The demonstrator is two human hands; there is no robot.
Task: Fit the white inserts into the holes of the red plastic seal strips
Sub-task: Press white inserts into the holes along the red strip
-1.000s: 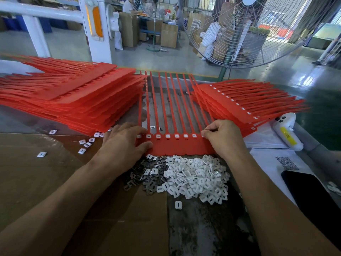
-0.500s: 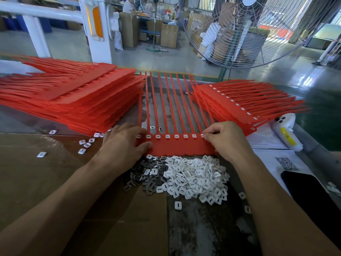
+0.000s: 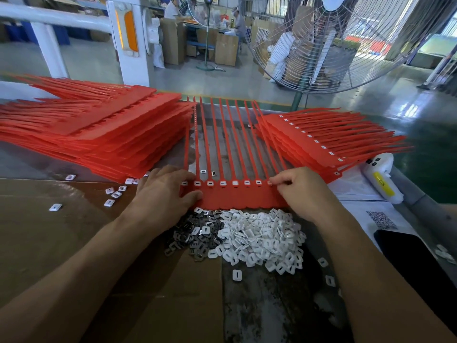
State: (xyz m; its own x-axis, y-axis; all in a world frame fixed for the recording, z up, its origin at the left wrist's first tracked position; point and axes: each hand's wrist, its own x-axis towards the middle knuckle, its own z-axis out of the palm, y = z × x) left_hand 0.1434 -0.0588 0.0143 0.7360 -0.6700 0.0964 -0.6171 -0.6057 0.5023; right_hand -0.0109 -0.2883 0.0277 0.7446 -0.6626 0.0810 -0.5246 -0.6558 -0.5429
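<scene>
Big stack of bare red plastic seal strips (image 3: 99,134) sits far left on the scratched grey worktable (image 3: 259,305), no inserts visible in it. Smaller fanned stack of red strips with white inserts already in (image 3: 304,142) sits far right, so that looks like the done pile. Between them, flat in front of me, is the red comb-shaped seal strip sheet I'm working on (image 3: 237,196), tails pointing away.

My left hand (image 3: 163,199) lies flat on its left end, fingers spread, thumb pressing the red band; same spot as a second ago, just holding it down. My right hand (image 3: 301,191) has shifted a little along the right end since then, fingers curled, fingertips (image 3: 274,180) pinched at the last hole. Can't tell if an insert is between them, too small. Judging by that, this is the final hole of the row.

Heap of loose white square plastic inserts (image 3: 262,238) lies just below the sheet, touching a smaller heap of dark metal clips (image 3: 193,236). The row of seated white inserts (image 3: 235,183) fills the visible holes. Two strays (image 3: 207,172) lie between the tails.
</scene>
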